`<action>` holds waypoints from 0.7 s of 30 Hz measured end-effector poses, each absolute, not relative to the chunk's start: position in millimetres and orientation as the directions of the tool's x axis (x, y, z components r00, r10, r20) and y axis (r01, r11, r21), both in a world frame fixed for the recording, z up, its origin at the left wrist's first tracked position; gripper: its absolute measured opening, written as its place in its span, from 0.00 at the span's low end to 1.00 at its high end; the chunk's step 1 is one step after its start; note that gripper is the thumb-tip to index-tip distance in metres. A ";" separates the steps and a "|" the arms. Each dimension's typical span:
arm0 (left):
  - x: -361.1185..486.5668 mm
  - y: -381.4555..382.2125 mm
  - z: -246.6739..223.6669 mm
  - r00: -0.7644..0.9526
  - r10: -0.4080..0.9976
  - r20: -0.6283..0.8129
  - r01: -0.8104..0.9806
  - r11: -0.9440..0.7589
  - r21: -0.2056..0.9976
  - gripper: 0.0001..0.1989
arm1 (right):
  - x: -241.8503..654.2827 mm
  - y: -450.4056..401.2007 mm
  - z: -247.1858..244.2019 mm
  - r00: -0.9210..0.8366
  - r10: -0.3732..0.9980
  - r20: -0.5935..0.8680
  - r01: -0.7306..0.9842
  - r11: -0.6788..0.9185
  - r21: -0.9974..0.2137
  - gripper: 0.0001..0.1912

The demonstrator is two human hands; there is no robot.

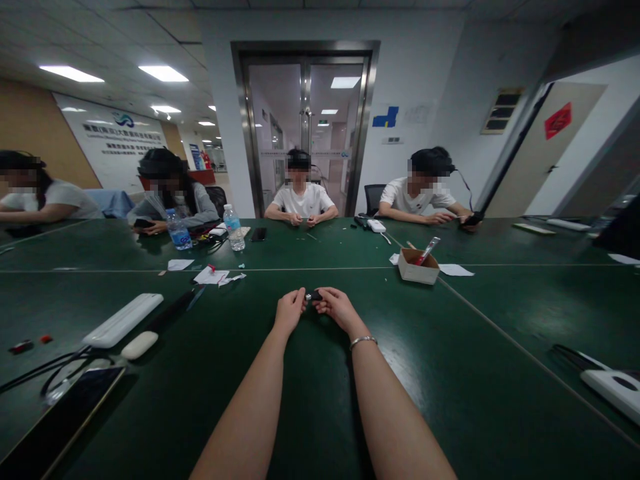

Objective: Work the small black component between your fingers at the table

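Observation:
Above the green table, both arms reach forward and my two hands meet over a small black stick with a shiny metal end (315,296). It is too small to tell its exact kind. My right hand (337,309) pinches the black body between thumb and fingers. At the metal end, my left hand (291,311) is closed, its thumb and fingertips gripping that side. The fingers partly cover the stick. A silver bangle (363,341) circles my right wrist.
On the left lie a phone (63,420), a white power bank (124,320), a white oval case (140,345) and cables. Ahead stand a small cardboard box (419,272), two water bottles (233,228) and paper scraps (213,275). Several people sit across the green table (450,367). A white device (613,390) lies right.

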State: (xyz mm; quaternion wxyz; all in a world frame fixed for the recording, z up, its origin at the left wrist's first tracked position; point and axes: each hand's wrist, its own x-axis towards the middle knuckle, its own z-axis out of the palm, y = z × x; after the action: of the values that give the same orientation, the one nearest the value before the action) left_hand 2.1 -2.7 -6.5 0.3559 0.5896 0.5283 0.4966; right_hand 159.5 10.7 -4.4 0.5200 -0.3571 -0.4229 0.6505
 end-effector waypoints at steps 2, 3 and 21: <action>2.7 -1.4 -8.1 -0.065 0.975 0.212 0.251 -0.190 0.949 0.21 | 159.1 10.5 -3.9 -0.197 0.980 -0.024 -0.374 -0.098 -0.922 0.13; 2.7 -0.2 -9.0 -0.070 0.972 0.222 0.219 -0.202 0.954 0.18 | 158.9 10.4 -3.6 -0.191 0.981 -0.027 -0.371 -0.097 -0.923 0.13; 0.3 6.0 -11.0 -0.025 0.967 0.254 0.099 -0.250 0.963 0.15 | 160.0 8.0 -0.8 -0.203 0.979 -0.010 -0.376 -0.088 -0.922 0.13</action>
State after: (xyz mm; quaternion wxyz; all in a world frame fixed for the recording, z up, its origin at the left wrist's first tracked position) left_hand 0.3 6.0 -11.0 0.3983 0.5733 0.4649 0.5446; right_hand 160.0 8.0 -0.8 0.5232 -0.3529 -0.4269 0.6476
